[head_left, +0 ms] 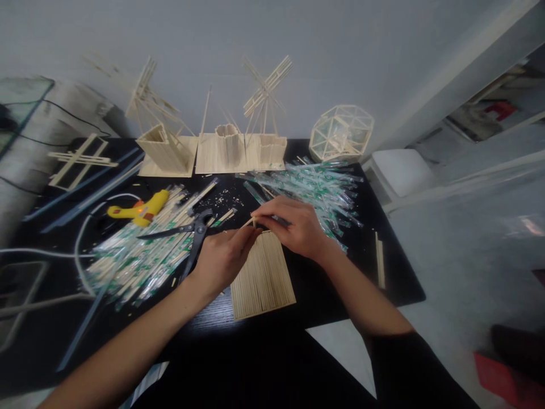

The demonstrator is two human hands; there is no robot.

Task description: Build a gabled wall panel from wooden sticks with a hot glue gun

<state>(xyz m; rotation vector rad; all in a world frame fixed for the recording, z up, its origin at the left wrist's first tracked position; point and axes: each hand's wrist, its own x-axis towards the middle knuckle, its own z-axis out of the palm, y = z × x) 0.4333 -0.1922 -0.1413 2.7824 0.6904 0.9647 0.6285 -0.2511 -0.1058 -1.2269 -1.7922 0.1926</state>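
My left hand [223, 255] and my right hand [293, 224] meet over the far edge of a flat panel of glued wooden sticks [264, 281] lying on the black table [340, 284]. Both hands are closed in a pinch on a thin wooden stick [251, 221] held between their fingertips just above the panel. Black pliers [193, 233] lie immediately left of my left hand.
A yellow glue gun [140, 210] rests at left on a heap of wrapped sticks [140, 255]. Empty clear-green wrappers [319, 187] pile up at right. Stick windmill models [170, 142], a stick cup [227, 142] and a geodesic ball [340, 133] stand at the back. Loose sticks [378, 258] lie near the right edge.
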